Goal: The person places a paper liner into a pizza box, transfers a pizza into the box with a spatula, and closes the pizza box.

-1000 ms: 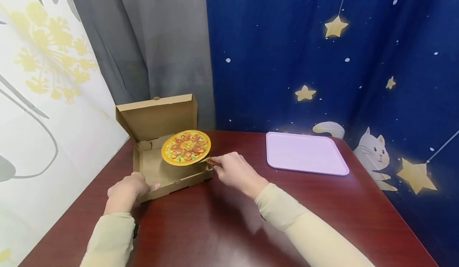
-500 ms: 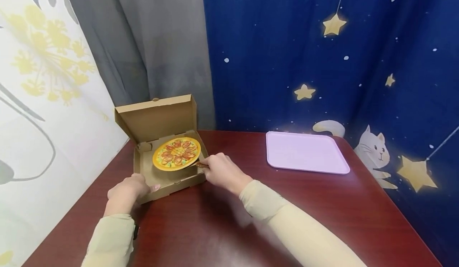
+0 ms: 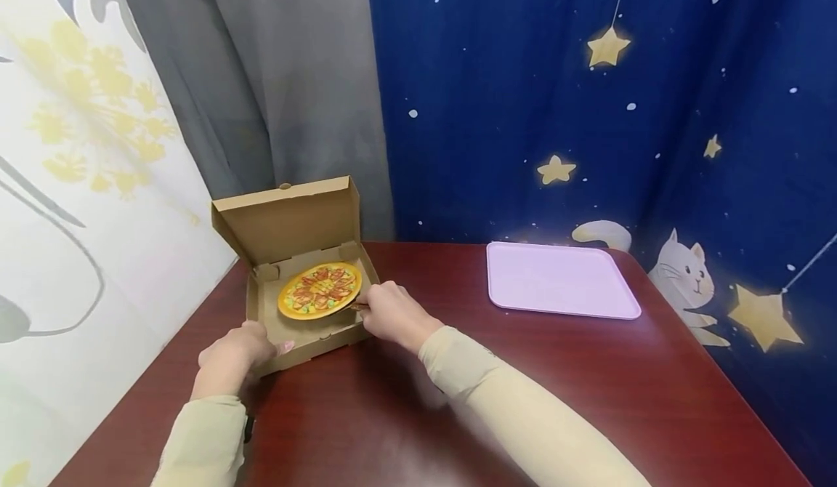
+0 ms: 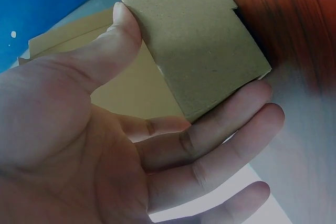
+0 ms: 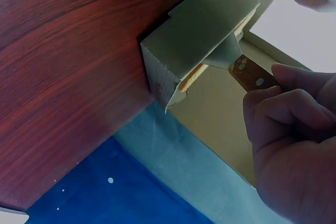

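Pizza [image 3: 320, 291] ×1 | left hand [image 3: 233, 352] grips box [image 3: 323, 344] ×1 | right hand [image 3: 395, 316] grips spatula [image 5: 244, 67] ×1

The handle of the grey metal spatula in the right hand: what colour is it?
Brown; the riveted handle shows best in the right wrist view.

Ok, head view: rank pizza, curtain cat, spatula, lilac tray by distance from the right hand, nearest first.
1. Spatula: gripped in the right hand.
2. Pizza: just left of it.
3. Lilac tray: off to the right.
4. Curtain cat: far right, past the tray.
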A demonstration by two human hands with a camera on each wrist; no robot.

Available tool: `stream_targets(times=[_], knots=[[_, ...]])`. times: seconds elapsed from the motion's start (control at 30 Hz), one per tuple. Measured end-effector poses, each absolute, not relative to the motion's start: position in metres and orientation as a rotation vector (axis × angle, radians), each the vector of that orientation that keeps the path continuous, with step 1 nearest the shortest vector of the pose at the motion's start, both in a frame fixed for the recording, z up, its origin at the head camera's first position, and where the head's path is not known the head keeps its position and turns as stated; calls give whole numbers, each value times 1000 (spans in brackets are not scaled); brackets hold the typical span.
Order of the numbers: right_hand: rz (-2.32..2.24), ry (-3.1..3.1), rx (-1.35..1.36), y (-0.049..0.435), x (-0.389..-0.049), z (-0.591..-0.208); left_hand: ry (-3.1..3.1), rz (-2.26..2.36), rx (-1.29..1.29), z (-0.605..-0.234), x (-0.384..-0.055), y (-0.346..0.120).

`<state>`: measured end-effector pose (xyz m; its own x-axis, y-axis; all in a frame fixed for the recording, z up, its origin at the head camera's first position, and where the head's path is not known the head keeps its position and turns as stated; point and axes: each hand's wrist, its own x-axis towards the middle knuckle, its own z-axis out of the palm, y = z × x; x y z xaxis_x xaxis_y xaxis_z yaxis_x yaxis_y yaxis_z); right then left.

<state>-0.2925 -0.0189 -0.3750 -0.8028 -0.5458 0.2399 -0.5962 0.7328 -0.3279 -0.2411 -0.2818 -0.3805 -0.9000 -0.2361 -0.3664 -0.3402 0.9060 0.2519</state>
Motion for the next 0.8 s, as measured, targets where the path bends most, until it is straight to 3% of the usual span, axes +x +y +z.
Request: stream_targets(times=[0.8], knots=[[475,-2870,970,-29,-298,-358,2736,469,-426,-381,-244,-286]])
